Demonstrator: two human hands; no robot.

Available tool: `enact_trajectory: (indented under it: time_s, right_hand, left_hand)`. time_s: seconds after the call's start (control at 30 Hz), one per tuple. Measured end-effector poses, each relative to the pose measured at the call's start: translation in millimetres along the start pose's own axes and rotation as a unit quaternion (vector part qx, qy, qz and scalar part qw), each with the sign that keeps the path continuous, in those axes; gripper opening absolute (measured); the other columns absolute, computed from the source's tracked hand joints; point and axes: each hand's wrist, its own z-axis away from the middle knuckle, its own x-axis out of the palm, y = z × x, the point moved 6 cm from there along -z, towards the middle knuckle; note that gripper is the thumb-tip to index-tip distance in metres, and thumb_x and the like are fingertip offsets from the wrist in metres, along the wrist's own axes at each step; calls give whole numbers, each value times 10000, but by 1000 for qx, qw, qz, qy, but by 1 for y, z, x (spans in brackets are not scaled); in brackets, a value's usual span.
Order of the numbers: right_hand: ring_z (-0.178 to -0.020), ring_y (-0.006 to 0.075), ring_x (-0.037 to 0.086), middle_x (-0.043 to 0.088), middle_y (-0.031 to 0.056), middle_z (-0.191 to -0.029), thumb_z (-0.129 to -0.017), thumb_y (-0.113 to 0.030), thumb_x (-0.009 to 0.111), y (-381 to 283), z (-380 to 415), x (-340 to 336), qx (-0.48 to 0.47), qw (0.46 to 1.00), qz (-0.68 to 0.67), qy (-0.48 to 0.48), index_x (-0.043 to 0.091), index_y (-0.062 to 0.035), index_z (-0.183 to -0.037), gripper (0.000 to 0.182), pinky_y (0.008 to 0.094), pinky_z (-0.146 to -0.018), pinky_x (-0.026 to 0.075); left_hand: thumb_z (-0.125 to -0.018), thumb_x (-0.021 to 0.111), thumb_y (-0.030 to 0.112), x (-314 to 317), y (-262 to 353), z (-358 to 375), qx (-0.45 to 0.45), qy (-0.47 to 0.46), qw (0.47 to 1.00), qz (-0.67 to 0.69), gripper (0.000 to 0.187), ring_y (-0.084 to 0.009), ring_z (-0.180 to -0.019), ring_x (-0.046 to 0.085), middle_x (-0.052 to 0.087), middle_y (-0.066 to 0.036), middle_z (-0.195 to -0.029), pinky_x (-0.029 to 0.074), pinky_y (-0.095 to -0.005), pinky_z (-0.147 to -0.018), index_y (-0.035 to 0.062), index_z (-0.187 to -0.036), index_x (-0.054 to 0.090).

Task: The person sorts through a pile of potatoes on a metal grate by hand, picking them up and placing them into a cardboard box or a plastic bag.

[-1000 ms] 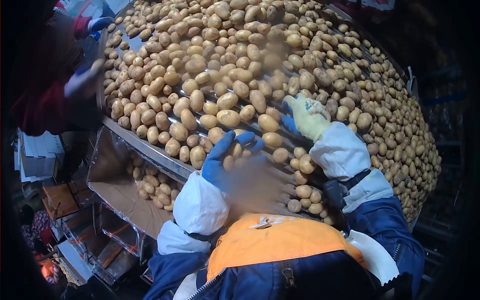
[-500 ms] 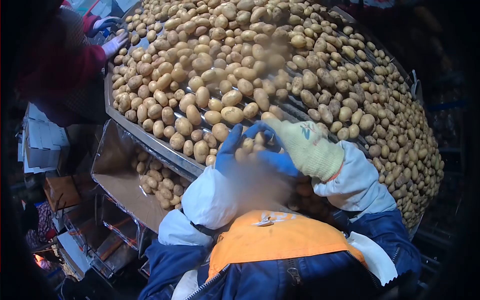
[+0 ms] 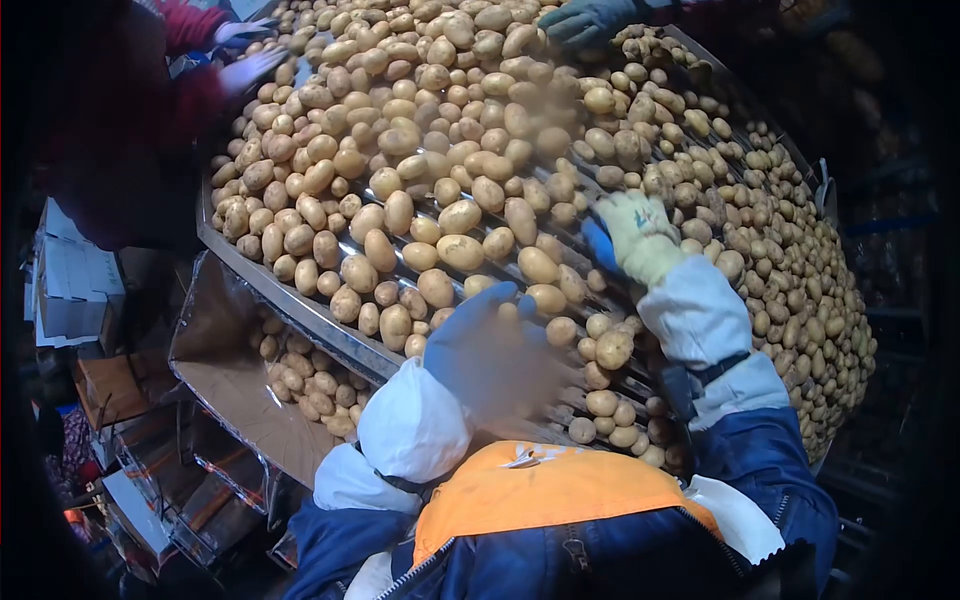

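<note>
My left hand (image 3: 470, 335), in a blue glove, is low over the front of the potato table, its fingers curled around a small potato (image 3: 508, 312). A blurred smear covers its palm and right side. My right hand (image 3: 630, 235), in a pale yellow-green knit glove with a blue palm, reaches forward over the rollers, back upward. Its fingertips are hidden, so I cannot make out whether they hold anything. Beside it lie potatoes (image 3: 648, 180) on the right, and a larger potato (image 3: 613, 349) rests nearer to me between my arms.
A metal rim (image 3: 300, 295) edges the table. Below it stands a lined cardboard box (image 3: 225, 385) with potatoes inside. A co-worker's gloved hands (image 3: 250, 70) touch potatoes at upper left; another gloved hand (image 3: 587, 20) is at the top. White boxes (image 3: 75, 275) are stacked at left.
My hands, cupped together around small potatoes before, have come apart. The right hand has moved forward and right over the rollers; the left stays low. Another person's gloved hand has appeared at the top.
</note>
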Motion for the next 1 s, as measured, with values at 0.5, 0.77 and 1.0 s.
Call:
enact_trajectory:
  time_s: [0.5, 0.77, 1.0]
  right_hand:
    - [-1009, 227, 692, 725, 118, -1090, -821, -96, 812, 17, -35, 24, 114, 949, -293, 32, 676, -85, -1239, 440, 364, -895, 538]
    - [-929, 166, 695, 736, 110, -1035, -800, -135, 853, -88, 45, -92, 9, 860, -510, 8, 675, 1, -1246, 498, 307, -835, 567]
    - [-1003, 399, 682, 703, 203, -1110, -846, -229, 771, -129, 61, -132, -157, 902, -376, 144, 679, -12, -1224, 446, 444, -863, 549]
  left_hand:
    - [-1051, 533, 413, 6, -2, -2, -43, -30, 987, 154, 458, -315, -1239, 634, 622, -81, -1414, 572, -470, -900, 209, -1461, 552]
    - [-1076, 497, 383, 3, 8, 3, 43, 55, 991, 118, 525, -314, -1296, 580, 582, -112, -1380, 494, -494, -1090, 116, -1522, 424]
    - [-1071, 513, 282, -6, 12, 31, 138, 67, 986, 70, 452, -342, -1325, 550, 537, -154, -1466, 551, -525, -1034, 161, -1506, 481]
